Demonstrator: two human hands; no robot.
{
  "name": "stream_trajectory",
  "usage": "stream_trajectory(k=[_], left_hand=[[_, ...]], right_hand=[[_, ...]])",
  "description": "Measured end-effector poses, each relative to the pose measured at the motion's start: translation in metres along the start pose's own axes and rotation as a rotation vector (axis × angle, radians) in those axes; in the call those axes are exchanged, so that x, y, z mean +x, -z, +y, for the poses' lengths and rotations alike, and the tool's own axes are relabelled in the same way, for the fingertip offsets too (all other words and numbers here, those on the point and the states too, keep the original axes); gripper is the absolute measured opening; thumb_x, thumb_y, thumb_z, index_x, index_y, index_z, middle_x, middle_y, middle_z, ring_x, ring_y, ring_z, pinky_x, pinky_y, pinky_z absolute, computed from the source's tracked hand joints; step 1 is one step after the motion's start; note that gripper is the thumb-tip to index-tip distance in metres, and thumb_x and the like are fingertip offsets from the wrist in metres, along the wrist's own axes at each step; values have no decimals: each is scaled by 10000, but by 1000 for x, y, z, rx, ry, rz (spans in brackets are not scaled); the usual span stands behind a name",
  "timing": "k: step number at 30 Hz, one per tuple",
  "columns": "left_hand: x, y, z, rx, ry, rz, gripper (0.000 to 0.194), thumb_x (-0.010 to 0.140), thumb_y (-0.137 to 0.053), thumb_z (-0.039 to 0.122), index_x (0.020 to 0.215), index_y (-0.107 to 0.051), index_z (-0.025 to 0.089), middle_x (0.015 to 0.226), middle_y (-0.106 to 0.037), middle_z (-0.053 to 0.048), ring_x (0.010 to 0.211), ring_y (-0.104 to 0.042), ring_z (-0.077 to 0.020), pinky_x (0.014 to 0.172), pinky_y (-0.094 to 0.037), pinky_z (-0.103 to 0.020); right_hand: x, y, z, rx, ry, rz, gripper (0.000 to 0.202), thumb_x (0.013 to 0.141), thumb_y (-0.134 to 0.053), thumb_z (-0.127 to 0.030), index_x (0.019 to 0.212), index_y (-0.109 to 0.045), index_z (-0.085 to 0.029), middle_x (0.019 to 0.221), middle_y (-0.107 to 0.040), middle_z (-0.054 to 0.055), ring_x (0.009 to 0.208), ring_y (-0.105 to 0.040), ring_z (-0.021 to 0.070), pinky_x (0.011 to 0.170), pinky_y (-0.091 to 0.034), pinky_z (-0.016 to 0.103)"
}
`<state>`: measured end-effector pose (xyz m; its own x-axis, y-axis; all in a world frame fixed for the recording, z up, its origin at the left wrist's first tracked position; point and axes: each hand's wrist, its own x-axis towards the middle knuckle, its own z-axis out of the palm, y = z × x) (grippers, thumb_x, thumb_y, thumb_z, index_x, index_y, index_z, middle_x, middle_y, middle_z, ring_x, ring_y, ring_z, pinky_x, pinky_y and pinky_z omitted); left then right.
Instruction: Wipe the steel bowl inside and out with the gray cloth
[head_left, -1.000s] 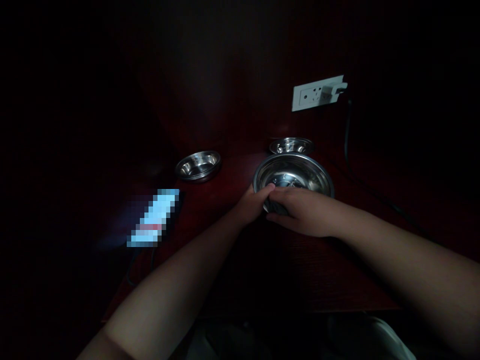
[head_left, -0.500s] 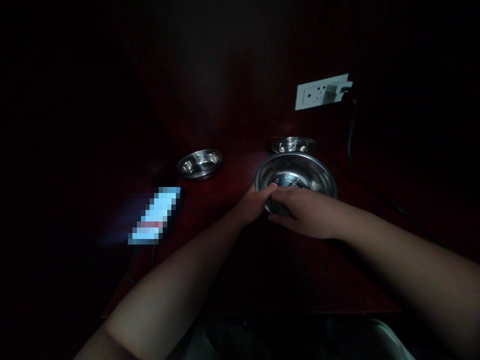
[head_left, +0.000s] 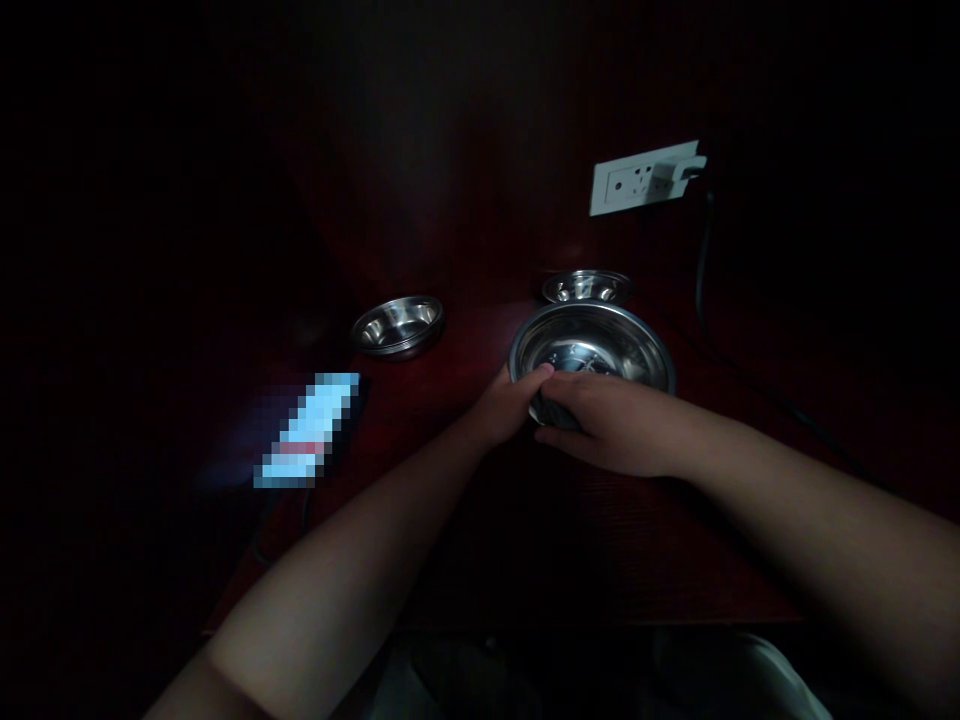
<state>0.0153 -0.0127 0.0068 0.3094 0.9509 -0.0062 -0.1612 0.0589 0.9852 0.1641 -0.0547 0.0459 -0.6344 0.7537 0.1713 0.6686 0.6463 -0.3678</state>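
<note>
— Metal bowl (head_left: 622, 345) location?
— Below the wall socket (head_left: 626, 187).
— Finger state?
— Left hand (head_left: 511, 408) and right hand (head_left: 619, 425) appear to pinch its rim opposite the socket; hidden fingers cannot be determined.

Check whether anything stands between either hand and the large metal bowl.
Nothing visible: the left hand holds the bowl at its near-left rim. The right hand overlaps its near side; the dark patch beneath is too dim to identify.
</note>
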Motion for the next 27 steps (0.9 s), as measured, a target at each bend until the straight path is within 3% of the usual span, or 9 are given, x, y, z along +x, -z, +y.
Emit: stream_trajectory(k=[27], left_hand=[[1, 2, -2, 1, 1, 14, 291, 742, -625, 323, 974, -619, 147, 1064, -656, -97, 1030, -583, -246, 939, -417, -398]], right_hand=[[1, 1, 0, -23, 9, -18, 370, 847, -532, -398, 1126, -576, -159, 1149, -628, 132, 1050, -588, 265, 945, -439, 413]])
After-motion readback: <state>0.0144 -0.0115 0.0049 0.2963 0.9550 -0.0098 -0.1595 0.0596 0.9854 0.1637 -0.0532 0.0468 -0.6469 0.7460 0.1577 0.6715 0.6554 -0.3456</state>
